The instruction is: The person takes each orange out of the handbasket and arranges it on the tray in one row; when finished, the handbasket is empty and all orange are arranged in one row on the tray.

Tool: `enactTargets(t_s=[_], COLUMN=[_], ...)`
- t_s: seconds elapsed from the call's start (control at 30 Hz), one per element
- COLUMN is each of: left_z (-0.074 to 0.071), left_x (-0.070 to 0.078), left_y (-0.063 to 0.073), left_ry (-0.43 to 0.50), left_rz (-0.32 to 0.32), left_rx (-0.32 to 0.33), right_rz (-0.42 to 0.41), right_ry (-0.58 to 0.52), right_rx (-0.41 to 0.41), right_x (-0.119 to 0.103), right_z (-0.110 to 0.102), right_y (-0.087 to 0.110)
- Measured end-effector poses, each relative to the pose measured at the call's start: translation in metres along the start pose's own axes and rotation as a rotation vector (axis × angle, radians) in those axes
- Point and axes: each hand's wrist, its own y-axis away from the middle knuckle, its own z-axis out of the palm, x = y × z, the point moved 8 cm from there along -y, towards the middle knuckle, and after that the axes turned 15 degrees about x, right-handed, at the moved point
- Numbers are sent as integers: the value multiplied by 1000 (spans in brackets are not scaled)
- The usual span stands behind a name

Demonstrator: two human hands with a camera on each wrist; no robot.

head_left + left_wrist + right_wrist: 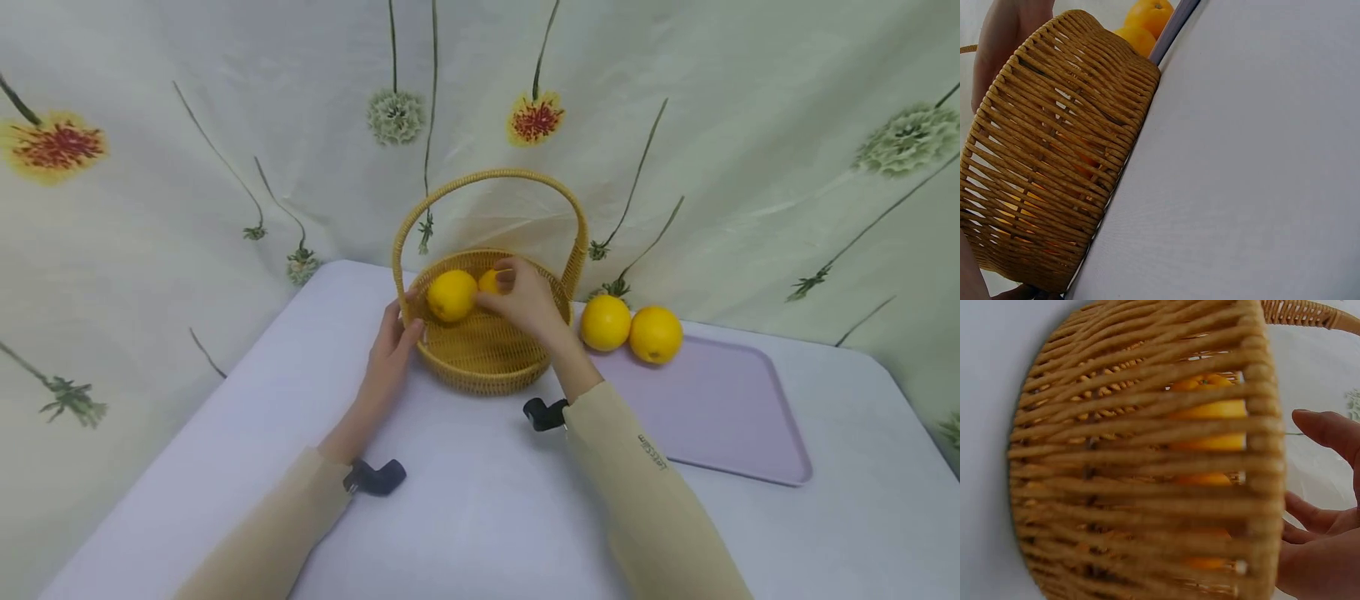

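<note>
A round wicker basket (480,379) with a tall arched handle stands on the table. My left hand (390,342) grips its left side at the foot of the handle, thumb on the near side. Inside lie an orange (452,296) at the left and a second orange (489,282) behind it, partly covered by my right hand (528,304). That hand is over the basket, thumb and fingers apart. In the right wrist view, the right hand (1329,519) shows above the rim with nothing between thumb and fingers, while an orange (1210,415) sits lower, behind the weave.
A lilac tray (727,408) lies to the right of the basket. At its far left corner are an orange (605,322) and another orange (656,335), side by side. A flower-printed cloth (322,167) hangs behind the white-covered table (465,517).
</note>
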Motion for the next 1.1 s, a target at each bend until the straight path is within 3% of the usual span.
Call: enactTargets(t_s=[0.33, 0.5, 0.77, 0.93, 1.1], left_z=[3, 3, 5, 4, 1], left_x=[2, 2, -3, -24, -30], left_y=[2, 2, 0, -11, -12], left_ry=[-4, 4, 12, -2, -9], left_rz=[25, 24, 37, 41, 50], left_rx=[18, 24, 28, 39, 56], right_rz=[58, 84, 253, 228, 168], right_ry=[-56, -9, -68, -93, -78], right_rx=[-51, -107, -215, -213, -182], right_x=[-8, -7, 12, 18, 16], right_z=[32, 46, 63, 68, 73], right_y=[-19, -24, -22, -21, -22])
